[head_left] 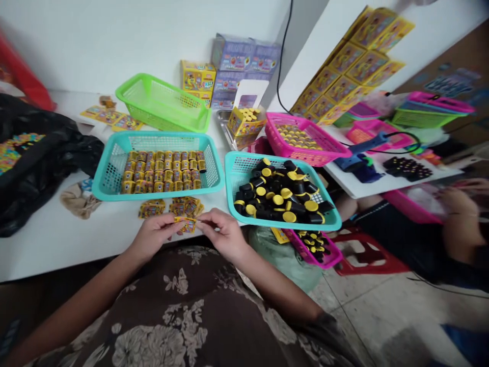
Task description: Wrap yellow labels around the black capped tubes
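My left hand (157,233) pinches the left end of a small yellow printed label (188,225) at the table's front edge. At the label's right end are the closed fingers of my right hand (222,232). Just beyond, two piles of similar labels (152,208) lie on the white table. Behind them a teal basket (100,176) holds rows of small label-wrapped containers (164,172). To its right, a second teal basket (232,196) is filled with loose black containers with yellow lids (289,216).
A green basket (164,104) and a pink basket (309,155) stand behind. Boxes (233,66) are stacked by the wall. A black bag (46,153) lies left. Another person's arm (460,219) shows at right, beyond a red stool (367,257).
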A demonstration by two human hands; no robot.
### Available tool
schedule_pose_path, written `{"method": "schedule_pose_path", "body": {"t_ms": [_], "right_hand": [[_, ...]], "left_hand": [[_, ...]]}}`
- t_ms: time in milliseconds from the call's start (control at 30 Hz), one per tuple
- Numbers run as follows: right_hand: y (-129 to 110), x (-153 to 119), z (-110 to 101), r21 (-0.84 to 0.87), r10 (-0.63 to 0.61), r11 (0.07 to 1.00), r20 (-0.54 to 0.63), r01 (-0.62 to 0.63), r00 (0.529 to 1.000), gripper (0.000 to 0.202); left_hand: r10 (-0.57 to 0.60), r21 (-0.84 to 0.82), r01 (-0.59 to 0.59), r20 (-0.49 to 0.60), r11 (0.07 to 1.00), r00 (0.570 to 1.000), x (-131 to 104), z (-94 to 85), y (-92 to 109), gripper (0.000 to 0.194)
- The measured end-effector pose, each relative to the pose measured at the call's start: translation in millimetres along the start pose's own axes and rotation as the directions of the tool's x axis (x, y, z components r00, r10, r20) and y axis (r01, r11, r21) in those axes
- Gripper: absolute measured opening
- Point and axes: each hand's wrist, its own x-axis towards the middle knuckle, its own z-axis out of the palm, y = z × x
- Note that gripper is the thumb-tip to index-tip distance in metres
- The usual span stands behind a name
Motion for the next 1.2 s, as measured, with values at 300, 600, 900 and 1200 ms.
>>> {"method": "schedule_pose_path", "body": {"t_ms": [300, 600, 900, 1200], "right_hand": [[26, 67, -158, -0.759, 0.125, 0.572, -0.295, -0.311, 0.947, 0.016], [76, 145, -186, -0.833, 0.372, 0.267, -0.375, -0.485, 0.849, 0.031], [3, 100, -130, -0.223, 0.132, 0.951, -0.329, -0.213, 0.935, 0.027], [-34, 44, -26, 0.211, 0.129, 0.962, 0.209, -0.173, 0.969, 0.031]], "left_hand": [[0.08, 0.033, -0.079, -0.027, 0.996, 0.996, 2, 9.0, -2, 0.042], [0.468, 0.269, -0.426, -0.114, 0.864, 0.876, 2, 10.5, 7, 0.029], [0.517, 0.323, -0.455, -0.137, 0.83, 0.845, -5, 0.9, 7, 0.026], [0.53, 0.3, -0.487, -0.077, 0.82, 0.844, -7, 2.5, 13, 0.021]]}}
